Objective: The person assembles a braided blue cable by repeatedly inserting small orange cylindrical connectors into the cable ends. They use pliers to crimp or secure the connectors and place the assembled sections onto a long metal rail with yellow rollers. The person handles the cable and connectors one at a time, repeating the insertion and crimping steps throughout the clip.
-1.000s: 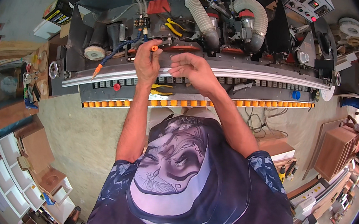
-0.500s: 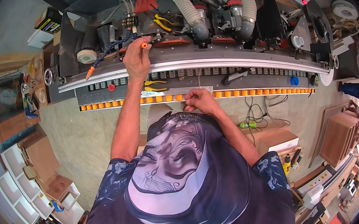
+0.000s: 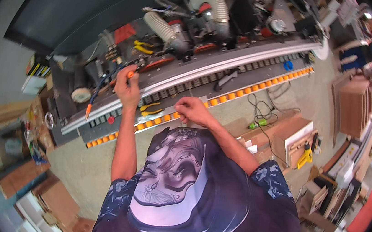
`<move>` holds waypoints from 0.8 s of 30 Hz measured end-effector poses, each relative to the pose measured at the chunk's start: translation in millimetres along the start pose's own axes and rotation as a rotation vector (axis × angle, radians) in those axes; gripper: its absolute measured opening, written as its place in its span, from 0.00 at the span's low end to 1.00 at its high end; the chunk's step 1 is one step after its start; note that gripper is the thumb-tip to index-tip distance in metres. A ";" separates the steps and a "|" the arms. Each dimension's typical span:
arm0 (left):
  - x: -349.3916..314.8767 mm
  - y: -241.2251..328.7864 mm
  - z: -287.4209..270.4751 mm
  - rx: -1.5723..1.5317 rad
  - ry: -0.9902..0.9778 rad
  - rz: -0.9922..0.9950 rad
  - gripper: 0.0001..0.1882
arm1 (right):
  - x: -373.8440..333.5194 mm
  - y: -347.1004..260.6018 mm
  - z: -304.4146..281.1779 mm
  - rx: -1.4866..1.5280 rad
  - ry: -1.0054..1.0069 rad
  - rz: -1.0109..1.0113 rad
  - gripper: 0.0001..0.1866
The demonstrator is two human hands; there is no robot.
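Observation:
My left hand (image 3: 127, 92) is raised at the machine's long metal rail (image 3: 162, 82), its fingers closed around a small orange nozzle (image 3: 130, 74). That piece resembles the orange tip on the blue segmented hose (image 3: 100, 87) beside it. Over the row of orange rollers (image 3: 221, 99) hovers my right hand (image 3: 193, 112), thumb and fingers pinched together. Whatever it may hold is too small to make out. Yellow-handled pliers (image 3: 151, 111) lie between my hands on the lower ledge, and a red knob (image 3: 110, 120) sits farther left.
Ribbed white suction hoses (image 3: 158, 26) rise from the machine behind the rail. A second yellow-handled tool (image 3: 143, 47) lies on the machine bed. Dark cables (image 3: 262, 108) trail on the floor at right, near wooden boxes (image 3: 294, 135) and a yellow drill-like tool (image 3: 305, 156).
The whole view has tilted, so the machine now slopes up to the right. My left hand keeps the orange nozzle by the rail. My right hand stays pinched, now overlapping the rollers more.

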State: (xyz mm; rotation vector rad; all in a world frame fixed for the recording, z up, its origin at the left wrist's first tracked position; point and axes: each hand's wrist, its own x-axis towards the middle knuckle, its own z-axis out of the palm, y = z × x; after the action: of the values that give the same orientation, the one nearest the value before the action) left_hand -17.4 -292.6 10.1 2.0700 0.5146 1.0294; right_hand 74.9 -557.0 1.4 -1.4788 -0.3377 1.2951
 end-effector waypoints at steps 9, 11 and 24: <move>3.1 -11.8 1.4 0.026 -0.047 0.128 0.17 | -5.2 -24.2 37.4 -0.105 0.212 -0.142 0.14; 3.5 -7.3 -1.4 0.038 -0.029 0.141 0.18 | -11.1 -40.7 47.4 -0.150 0.250 -0.143 0.14; 3.3 6.1 -0.7 -0.104 -0.077 0.084 0.17 | 2.7 -22.2 88.4 0.136 0.307 -0.212 0.10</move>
State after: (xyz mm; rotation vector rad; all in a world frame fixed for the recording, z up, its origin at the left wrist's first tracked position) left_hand -15.9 -294.0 16.8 2.0442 0.3308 0.9988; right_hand 11.5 -500.7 34.6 -1.4573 -0.1937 0.8895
